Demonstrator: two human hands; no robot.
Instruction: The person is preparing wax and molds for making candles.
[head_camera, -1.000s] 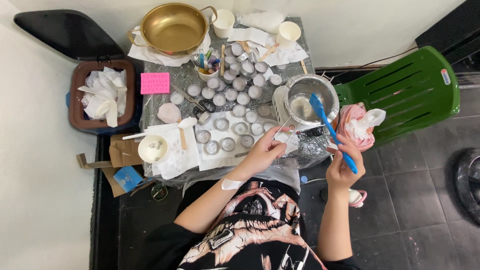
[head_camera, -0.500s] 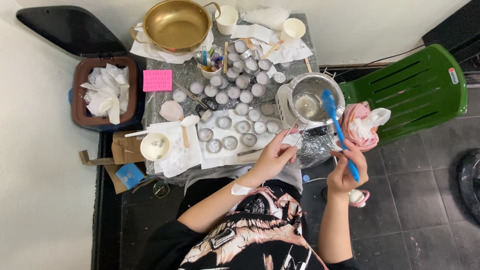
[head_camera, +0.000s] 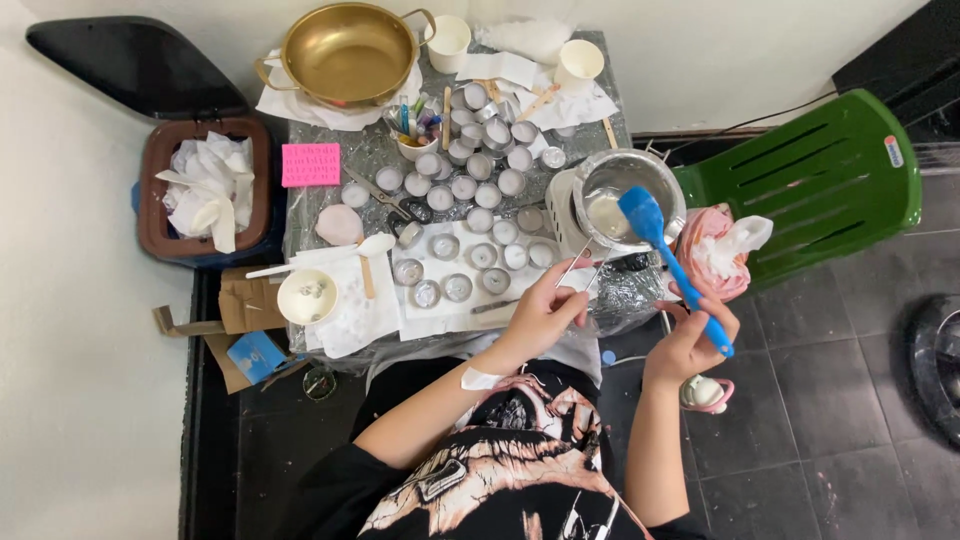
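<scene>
Between the right hand's (head_camera: 688, 335) curled fingers sits the handle of a blue silicone spatula (head_camera: 668, 258), whose blade has tipped lower than a moment ago and now overlaps the rim of the round steel melting pot (head_camera: 626, 192). Left of it, the left hand (head_camera: 545, 312) stays pinched on the pot's thin wire handle (head_camera: 578, 266), just beyond small round tealight cups (head_camera: 470, 262) on white paper.

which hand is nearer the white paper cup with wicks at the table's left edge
Left. The left hand holds the pot's wire handle right of the paper cup; the right hand, gripping the blue spatula, is farther right.
</scene>
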